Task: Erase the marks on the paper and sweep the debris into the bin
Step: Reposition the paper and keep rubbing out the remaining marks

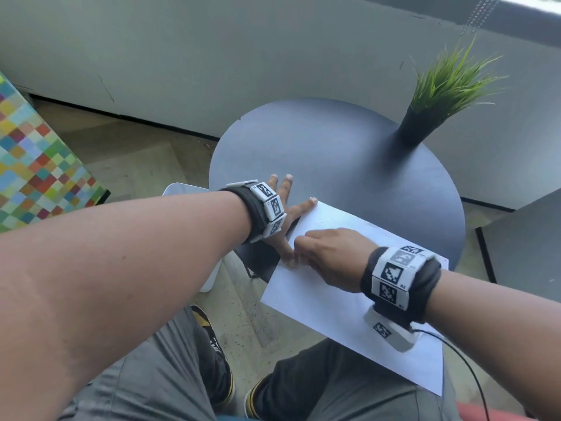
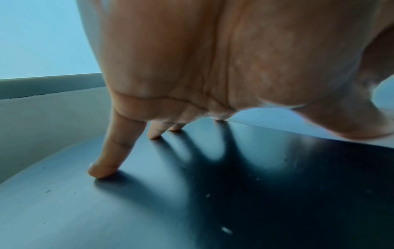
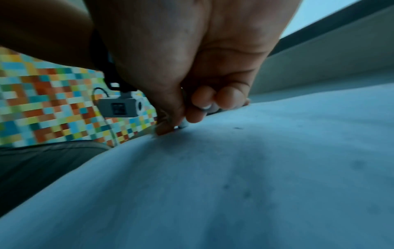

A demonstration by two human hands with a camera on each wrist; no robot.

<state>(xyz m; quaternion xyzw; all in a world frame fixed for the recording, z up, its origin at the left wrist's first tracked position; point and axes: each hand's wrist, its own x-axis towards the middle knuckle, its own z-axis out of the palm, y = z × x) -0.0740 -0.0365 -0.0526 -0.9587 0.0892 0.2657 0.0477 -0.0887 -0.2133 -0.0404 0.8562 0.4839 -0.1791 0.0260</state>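
Closest in, the right hand has its fingers curled tight, tips pressed down onto the sheet of paper near its left edge; something small and pale seems pinched in the fingertips, probably an eraser, though the right wrist view is too blurred to be sure. Erasing looks like the step in hand. Dark specks lie on the sheet behind the grip, toward the wrist, so the marks or crumbs are not yet cleared. Just left of the grip the left hand lies spread and flat, fingers straight: the thumb touches the paper's left edge right beside the right fingertips, the index finger reaches the sheet's far corner, and the other fingertips press on the dark round table beyond the paper. The sheet's near end overhangs the table, over the person's lap. The next move calls for short rubbing strokes with the left hand pinning the sheet, then sweeping the crumbs leftward. A white container shows past the left wrist, below the table edge; it may be the bin. Farther off, ahead and right of the grip, a potted grass plant stands well apart, out of the way
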